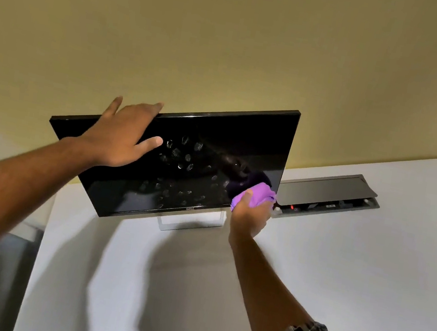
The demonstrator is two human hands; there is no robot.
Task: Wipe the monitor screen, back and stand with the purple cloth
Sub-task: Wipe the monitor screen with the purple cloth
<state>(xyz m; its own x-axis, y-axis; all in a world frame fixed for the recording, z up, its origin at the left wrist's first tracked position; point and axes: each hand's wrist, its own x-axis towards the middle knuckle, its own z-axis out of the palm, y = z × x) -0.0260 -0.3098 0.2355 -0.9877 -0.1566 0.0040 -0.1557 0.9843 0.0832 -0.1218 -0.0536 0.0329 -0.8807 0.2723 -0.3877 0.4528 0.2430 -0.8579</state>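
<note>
Our left hand (122,135) lies open over the monitor (182,164) top edge, while our outstretched right hand (250,214) grips the cloth (257,195) against the screen's lower right corner.

"DELL" logo on the monitor (182,164) bottom bezel, no other readable text
</note>
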